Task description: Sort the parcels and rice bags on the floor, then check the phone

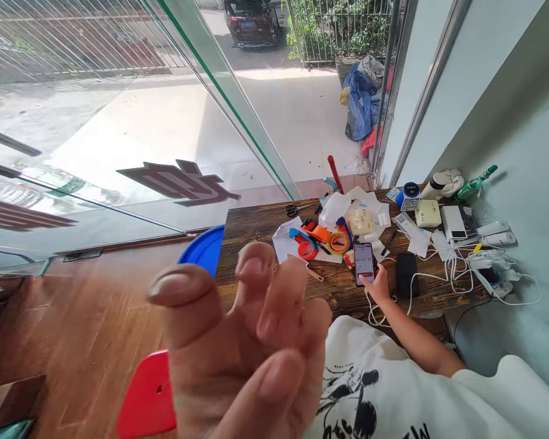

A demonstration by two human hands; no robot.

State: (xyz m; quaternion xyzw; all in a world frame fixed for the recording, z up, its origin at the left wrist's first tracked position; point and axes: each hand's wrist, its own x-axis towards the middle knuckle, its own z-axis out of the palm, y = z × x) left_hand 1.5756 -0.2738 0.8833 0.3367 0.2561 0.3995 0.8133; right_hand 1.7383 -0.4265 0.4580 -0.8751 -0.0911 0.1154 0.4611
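one left hand (251, 347) raised close to the camera, fingers (183, 305) loosely curled and apart, holding nothing. one right hand (379, 285), fingers closed around one phone (363, 262) on the table (256, 225). one pair of scissors (295, 210), two stools.

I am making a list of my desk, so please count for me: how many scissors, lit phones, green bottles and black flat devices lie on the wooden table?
Scissors: 1
Lit phone: 1, touched by the right hand
Green bottle: 1
Black flat device: 1
Total: 4
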